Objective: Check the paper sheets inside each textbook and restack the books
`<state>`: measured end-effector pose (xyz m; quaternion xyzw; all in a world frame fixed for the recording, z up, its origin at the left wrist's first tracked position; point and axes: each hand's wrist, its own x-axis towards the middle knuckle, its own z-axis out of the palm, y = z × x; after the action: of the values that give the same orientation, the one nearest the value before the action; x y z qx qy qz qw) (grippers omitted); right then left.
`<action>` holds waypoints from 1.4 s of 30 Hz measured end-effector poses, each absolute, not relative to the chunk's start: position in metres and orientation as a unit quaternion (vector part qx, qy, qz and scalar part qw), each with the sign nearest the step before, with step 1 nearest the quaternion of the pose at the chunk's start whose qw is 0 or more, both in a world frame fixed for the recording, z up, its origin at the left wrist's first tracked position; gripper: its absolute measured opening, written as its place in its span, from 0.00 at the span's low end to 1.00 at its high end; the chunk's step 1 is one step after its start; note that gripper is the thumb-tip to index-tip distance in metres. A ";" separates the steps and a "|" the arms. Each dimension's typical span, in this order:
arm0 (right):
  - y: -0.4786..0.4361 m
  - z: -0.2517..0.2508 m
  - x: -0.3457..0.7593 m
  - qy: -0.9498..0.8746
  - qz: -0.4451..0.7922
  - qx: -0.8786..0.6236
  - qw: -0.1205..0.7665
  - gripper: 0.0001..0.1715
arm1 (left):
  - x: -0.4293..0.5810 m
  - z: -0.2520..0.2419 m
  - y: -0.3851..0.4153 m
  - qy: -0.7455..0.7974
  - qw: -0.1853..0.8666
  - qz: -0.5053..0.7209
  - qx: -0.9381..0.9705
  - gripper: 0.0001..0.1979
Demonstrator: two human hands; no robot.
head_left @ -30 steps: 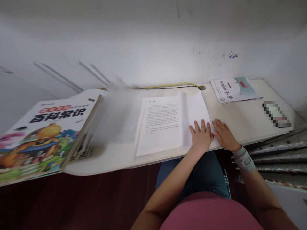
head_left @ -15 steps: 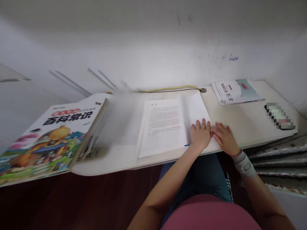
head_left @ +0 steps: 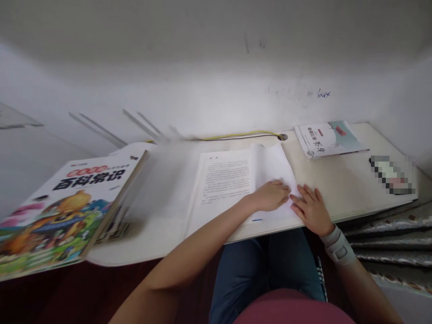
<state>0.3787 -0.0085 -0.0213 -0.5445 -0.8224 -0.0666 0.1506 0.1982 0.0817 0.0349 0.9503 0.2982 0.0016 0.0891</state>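
Note:
An open book (head_left: 226, 180) lies on the white desk, its left page printed with text and its right page (head_left: 270, 164) blank. My left hand (head_left: 272, 195) rests palm down on the blank page, fingers pointing right and slightly bent, with nothing visibly gripped. Close by, my right hand (head_left: 312, 209) lies with fingers spread at the right edge of that page. Its fingertips touch or nearly touch the paper edge. A wristband (head_left: 338, 245) is on my right wrist. A small blue strip (head_left: 257, 220) shows near the lower edge of the book; its kind cannot be made out.
A thick book with a colourful cover (head_left: 67, 211) lies at the left end of the desk (head_left: 151, 243). Toward the back right is a thin booklet (head_left: 329, 139), with a blurred phone-like object (head_left: 391, 175) nearer the right end. A yellow cable (head_left: 232, 134) runs along the wall.
My left hand has turned so its fingers point right instead of away from me, and its forearm now crosses the lower printed page. My right hand stays at the page edge. The view has shifted slightly.

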 end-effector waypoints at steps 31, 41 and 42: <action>-0.010 -0.018 0.374 -0.822 -0.035 -0.547 0.156 0.20 | 0.213 0.007 0.237 0.348 0.085 -0.075 0.931 0.38; -0.008 -0.020 0.380 -0.822 0.000 -0.548 0.153 0.24 | 0.173 0.032 0.084 0.367 0.010 -0.110 0.924 0.40; -0.005 -0.020 0.386 -0.824 0.005 -0.545 0.157 0.25 | 0.171 0.029 0.066 0.369 0.014 -0.107 0.923 0.42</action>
<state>0.3862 -0.0055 -0.0199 -0.5446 -0.8239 0.0053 0.1569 0.1705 0.0658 0.0287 0.9233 0.3686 -0.1073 0.0137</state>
